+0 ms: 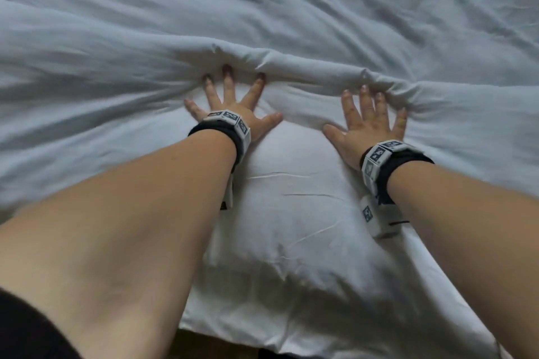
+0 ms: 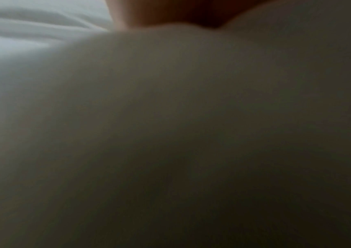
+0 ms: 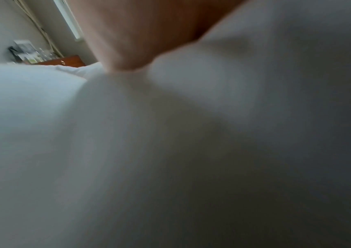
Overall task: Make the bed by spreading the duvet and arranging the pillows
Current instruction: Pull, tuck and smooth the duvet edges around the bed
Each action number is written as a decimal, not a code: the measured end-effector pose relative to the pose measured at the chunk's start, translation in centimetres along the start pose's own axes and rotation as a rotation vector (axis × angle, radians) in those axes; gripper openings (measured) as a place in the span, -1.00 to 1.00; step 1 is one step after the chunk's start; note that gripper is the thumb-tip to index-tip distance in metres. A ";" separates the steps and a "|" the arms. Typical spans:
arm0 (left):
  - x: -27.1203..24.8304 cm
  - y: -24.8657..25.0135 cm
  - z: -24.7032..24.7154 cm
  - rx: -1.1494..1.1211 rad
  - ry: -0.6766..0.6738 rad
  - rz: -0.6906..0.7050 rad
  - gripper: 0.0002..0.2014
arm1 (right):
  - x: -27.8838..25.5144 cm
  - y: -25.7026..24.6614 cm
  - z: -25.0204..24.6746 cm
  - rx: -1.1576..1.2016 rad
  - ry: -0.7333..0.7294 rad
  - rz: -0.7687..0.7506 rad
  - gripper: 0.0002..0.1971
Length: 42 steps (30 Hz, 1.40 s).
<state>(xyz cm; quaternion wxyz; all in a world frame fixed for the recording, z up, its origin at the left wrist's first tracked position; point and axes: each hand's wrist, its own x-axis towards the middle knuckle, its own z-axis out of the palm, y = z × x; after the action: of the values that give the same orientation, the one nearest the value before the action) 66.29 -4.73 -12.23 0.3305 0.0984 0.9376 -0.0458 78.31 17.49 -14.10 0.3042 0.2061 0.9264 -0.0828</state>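
Note:
A white pillow [image 1: 291,213] lies at the near edge of the bed, its far end tucked against the rolled edge of the white duvet [image 1: 262,9], which covers the rest of the bed in soft wrinkles. My left hand [image 1: 233,102] lies flat with fingers spread on the pillow's far left part, fingertips at the duvet's fold. My right hand [image 1: 370,119] presses flat on the far right part, fingertips touching the fold. Both wrist views are blurred, filled with white fabric [image 2: 170,117] [image 3: 170,151] and a bit of palm.
Dark floor or bed frame [image 1: 215,344] shows below the pillow's near edge. In the right wrist view a wooden nightstand [image 3: 68,61] with small items stands by the wall beyond the bed.

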 end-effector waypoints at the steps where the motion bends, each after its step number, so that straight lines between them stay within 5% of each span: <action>1: 1.0 0.0 0.7 -0.016 -0.003 0.007 -0.05 | 0.8 -0.2 0.3 -0.016 -0.008 0.009 -0.15; 7: 3.6 -0.7 2.8 -0.028 -0.012 0.056 -0.07 | 4.0 -1.3 2.4 -0.045 -0.100 0.052 -0.09; 11: 4.1 -4.4 -2.4 -0.253 0.223 0.092 -0.52 | 4.5 -1.5 -0.8 -0.081 -0.231 0.035 -0.01; 13: 5.3 -7.7 -5.8 -0.249 0.392 0.084 -0.66 | 4.3 -0.9 -3.7 -0.027 -0.050 0.008 -0.21; 15: 6.2 -10.5 -8.2 -0.123 0.479 0.002 -0.58 | 4.2 0.1 -6.2 -0.037 0.230 0.024 -0.50; 17: 6.7 -12.0 -9.3 0.015 0.403 -0.084 -0.32 | 4.5 1.6 -7.6 -0.085 0.219 0.079 -0.47; 19: 6.9 -12.0 -9.9 0.093 0.208 -0.086 -0.24 | 4.4 2.3 -8.6 -0.071 0.020 0.131 -0.33; 23: 6.2 -11.5 -10.9 0.153 0.067 0.078 -0.70 | 3.5 2.5 -10.6 -0.177 -0.148 0.051 -0.47; 26: 6.7 -11.9 -13.2 0.160 0.276 -0.016 -0.86 | 3.5 3.0 -13.5 -0.200 -0.010 0.022 -0.64; 29: 7.1 -11.3 -14.2 0.083 0.527 -0.289 -0.74 | 4.0 3.9 -14.5 -0.187 0.346 0.089 -0.71; 31: 6.2 -9.5 -12.6 0.003 0.545 -0.314 -0.38 | 3.8 3.5 -12.8 -0.186 0.429 0.184 -0.45; 33: 4.4 -6.3 -10.0 -0.029 0.496 -0.186 -0.06 | 3.1 2.4 -10.7 -0.155 0.293 0.203 -0.15; 36: 1.7 -1.0 -4.4 -0.085 0.292 -0.005 -0.01 | 1.9 0.7 -6.8 -0.061 0.097 0.153 -0.11; 42: 2.8 0.0 0.7 -0.094 0.099 -0.083 0.12 | 1.5 2.3 -1.8 0.065 -0.018 0.104 -0.08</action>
<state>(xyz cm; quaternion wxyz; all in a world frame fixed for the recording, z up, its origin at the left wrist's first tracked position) 64.61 -4.45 -14.50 0.2857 0.0461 0.9571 -0.0102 77.24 20.58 -13.61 0.3096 0.2630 0.9084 -0.0988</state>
